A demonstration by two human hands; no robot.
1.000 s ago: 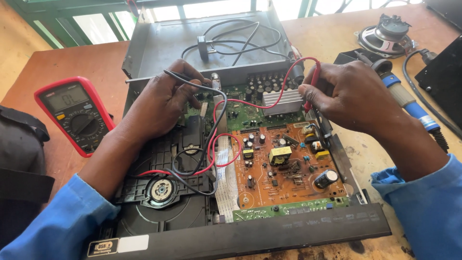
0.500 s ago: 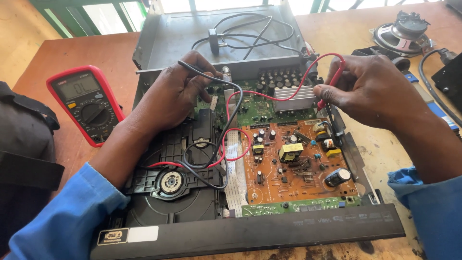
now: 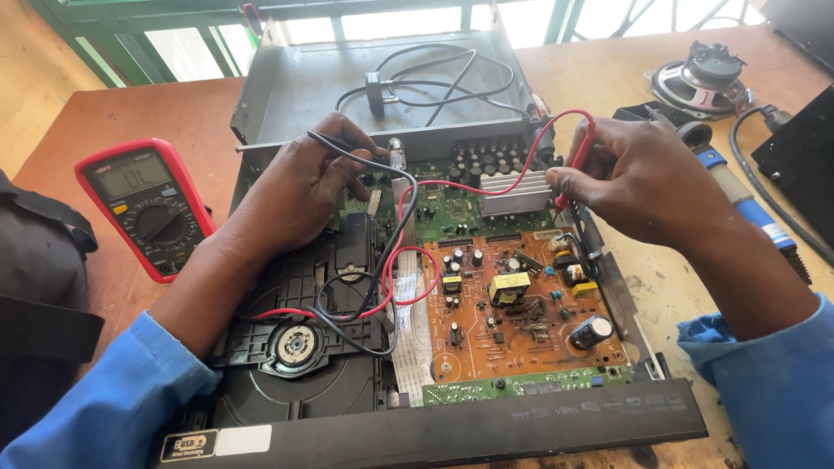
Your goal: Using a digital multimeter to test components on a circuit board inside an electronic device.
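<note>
An opened disc player lies on the wooden table, showing an orange circuit board, a green board and a black disc drive. My left hand holds the black test probe near the green board's left rear. My right hand grips the red test probe, its tip down at the orange board's right rear beside a finned heat sink. Red and black leads loop across the drive.
A red multimeter lies left of the player. The grey metal cover with a black cable stands behind. A loudspeaker, a blue-handled tool and a black box sit at right. A dark bag is at far left.
The view has shifted, so everything sits lower and to the right in frame. Both hands stay on their probes at about the same places on the boards.
</note>
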